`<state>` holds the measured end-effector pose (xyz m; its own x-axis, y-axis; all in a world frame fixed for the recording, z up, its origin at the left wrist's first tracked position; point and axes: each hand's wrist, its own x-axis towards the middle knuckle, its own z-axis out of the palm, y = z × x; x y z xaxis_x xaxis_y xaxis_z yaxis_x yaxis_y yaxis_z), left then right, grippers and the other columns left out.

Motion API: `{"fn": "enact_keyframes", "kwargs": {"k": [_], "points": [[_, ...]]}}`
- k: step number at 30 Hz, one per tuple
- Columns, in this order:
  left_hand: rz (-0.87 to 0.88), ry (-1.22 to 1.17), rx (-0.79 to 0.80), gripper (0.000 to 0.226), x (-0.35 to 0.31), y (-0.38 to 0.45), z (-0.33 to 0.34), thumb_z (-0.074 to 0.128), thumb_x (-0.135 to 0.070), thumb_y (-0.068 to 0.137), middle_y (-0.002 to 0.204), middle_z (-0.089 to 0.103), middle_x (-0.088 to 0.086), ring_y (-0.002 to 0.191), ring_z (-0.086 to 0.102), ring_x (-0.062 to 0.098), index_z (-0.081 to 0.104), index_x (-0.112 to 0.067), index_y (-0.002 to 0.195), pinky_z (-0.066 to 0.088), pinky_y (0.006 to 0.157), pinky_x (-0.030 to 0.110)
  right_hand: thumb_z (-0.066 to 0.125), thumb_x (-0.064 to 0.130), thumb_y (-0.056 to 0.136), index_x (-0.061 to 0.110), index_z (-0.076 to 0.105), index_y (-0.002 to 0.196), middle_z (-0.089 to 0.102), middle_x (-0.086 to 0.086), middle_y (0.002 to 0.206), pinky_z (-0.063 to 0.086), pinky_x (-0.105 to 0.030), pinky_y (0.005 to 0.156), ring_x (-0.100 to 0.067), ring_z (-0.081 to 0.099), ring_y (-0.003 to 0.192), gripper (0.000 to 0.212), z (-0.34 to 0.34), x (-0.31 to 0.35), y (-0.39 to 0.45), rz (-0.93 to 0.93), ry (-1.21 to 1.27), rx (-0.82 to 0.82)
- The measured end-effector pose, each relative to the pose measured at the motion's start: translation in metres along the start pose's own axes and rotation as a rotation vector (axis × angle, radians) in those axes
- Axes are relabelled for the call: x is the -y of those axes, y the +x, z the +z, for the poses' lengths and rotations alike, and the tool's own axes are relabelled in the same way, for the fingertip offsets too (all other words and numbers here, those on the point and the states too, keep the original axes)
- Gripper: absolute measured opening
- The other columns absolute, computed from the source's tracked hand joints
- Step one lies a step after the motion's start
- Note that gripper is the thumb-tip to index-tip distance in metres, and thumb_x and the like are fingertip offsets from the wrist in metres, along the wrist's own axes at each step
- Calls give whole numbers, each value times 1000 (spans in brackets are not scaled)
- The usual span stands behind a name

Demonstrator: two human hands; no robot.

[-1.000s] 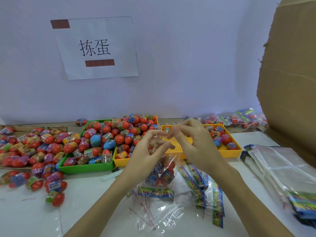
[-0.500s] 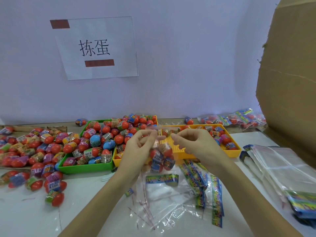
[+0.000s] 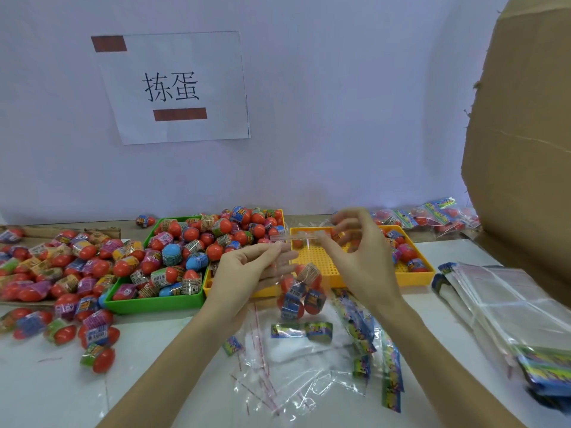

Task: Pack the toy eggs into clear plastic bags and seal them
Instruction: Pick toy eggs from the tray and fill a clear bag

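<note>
Red-topped plastic toy eggs (image 3: 298, 291) hang bagged between both hands (flap unsealed): left hand (image 3: 247, 270) pinches the bag, right hand (image 3: 355, 251) pinches its strip.

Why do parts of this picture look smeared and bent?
In the head view, the right hand is motion-blurred, its fingers ghosted; the wide lens bows the cardboard box and the table edge; the clear bags catch soft glare.

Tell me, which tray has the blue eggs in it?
The green tray, left of the yellow ones. Two plain blue eggs sit among its red eggs; the yellow grid tray holds only a few eggs.
</note>
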<state>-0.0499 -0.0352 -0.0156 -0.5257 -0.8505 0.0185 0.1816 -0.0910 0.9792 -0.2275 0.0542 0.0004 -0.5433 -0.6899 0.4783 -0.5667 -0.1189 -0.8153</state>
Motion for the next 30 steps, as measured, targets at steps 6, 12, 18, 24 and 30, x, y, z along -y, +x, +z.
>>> {"fn": "enact_keyframes", "kwargs": {"k": [6,12,18,24,30], "points": [[137,88,25,16,-1,-5,6,71,-22,100,107,82,7,97,81,26,84,-21,108,65,83,30,78,17,96,16,80,109,69,-2,109,50,-33,90,-21,60,102,14,14,6,-12,-599,-339,-30],[202,176,108,19,0,-5,7,63,-17,106,107,82,4,98,80,24,79,-20,115,63,82,26,76,17,96,14,82,111,75,0,108,52,-44,89,-24,66,101,16,13,-2,-8,-593,-341,34],[284,363,136,26,3,-3,9,55,-12,109,105,82,-1,98,79,21,75,-27,115,65,84,32,80,22,93,16,82,104,76,3,102,52,-44,89,-23,64,101,13,11,-4,-5,-548,-348,51],[386,485,130,33,6,-4,8,56,-8,108,102,81,-13,93,80,12,73,-35,113,64,80,25,77,14,95,13,83,101,77,0,98,55,-44,84,-25,65,96,9,10,-5,-4,-601,-383,37],[450,573,84,32,7,-6,8,60,-7,106,97,81,-17,89,78,4,74,-35,113,61,80,18,78,18,94,13,82,97,76,2,95,56,-40,84,-21,63,94,8,11,-3,-6,-590,-380,32]]}}
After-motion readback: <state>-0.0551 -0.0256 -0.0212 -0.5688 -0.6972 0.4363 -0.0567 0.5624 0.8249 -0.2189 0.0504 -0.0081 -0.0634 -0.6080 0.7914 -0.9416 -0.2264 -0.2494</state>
